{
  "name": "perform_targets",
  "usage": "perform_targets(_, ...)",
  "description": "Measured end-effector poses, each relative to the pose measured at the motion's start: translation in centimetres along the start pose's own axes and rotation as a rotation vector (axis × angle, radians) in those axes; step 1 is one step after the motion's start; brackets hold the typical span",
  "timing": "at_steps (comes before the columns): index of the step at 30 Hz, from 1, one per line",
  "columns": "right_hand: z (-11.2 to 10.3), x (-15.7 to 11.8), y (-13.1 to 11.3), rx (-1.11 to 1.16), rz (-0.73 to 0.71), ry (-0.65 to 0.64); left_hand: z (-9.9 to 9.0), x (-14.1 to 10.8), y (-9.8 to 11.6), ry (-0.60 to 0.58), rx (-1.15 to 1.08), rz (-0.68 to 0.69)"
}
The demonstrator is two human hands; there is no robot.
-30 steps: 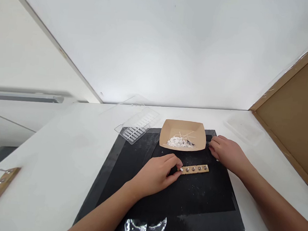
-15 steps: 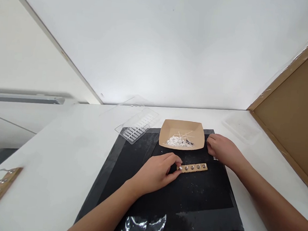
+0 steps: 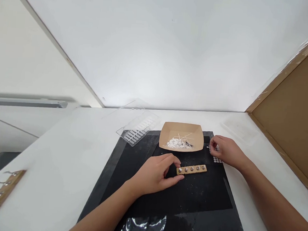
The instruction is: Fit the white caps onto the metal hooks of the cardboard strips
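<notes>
Black mat (image 3: 201, 197) bears one strip (image 3: 195, 169), seemingly five studs (image 3: 191, 168), beside one left hand (image 3: 156, 174).

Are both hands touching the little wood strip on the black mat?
No, the right hand is well away from the strip, over by some white dots.

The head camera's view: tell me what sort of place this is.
Probably a small handcraft workbench: a black rectangular work mat, a brown paper tray holding white scraps, and a narrow tan strip with metal studs by the left hand.
</notes>
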State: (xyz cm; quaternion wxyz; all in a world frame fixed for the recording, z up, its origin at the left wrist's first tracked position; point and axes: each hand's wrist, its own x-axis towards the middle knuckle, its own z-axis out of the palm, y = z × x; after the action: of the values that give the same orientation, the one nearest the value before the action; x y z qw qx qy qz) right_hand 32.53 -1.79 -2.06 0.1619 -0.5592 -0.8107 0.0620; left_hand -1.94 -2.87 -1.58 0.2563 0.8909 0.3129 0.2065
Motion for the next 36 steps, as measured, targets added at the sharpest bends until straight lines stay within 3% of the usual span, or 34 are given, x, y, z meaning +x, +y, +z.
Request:
perform_targets(7, -0.6, -0.1, -0.5, 0.060, 0.025, 0.086, 0.1, -0.1, 0.2, 0.138, -0.007, 0.082)
perform_targets(13, -0.4, -1.2, -6.6, 0.457, -0.086, 0.357, 0.9, 0.3, 2.1, 0.339, -0.215, 0.222)
perform_targets(16, 0.6, -2.0, -9.9, 0.649, -0.153, 0.328, 1.3, 0.3, 3.1, 0.341, -0.310, 0.187)
perform_targets(19, 1.3, -2.3, -11.5, 0.745, -0.180, 0.293, 1.5, 0.1, 3.6, 0.307, -0.405, 0.152)
perform_targets(26, 1.2, -2.4, -11.9, 0.828, -0.177, 0.205, 1.7, -0.1, 3.4, 0.268, -0.469, 0.116)
perform_targets(36, 1.3, -2.4, -12.1, 0.797, -0.200, 0.209, 1.9, -0.1, 3.2, 0.305, -0.515, 0.098)
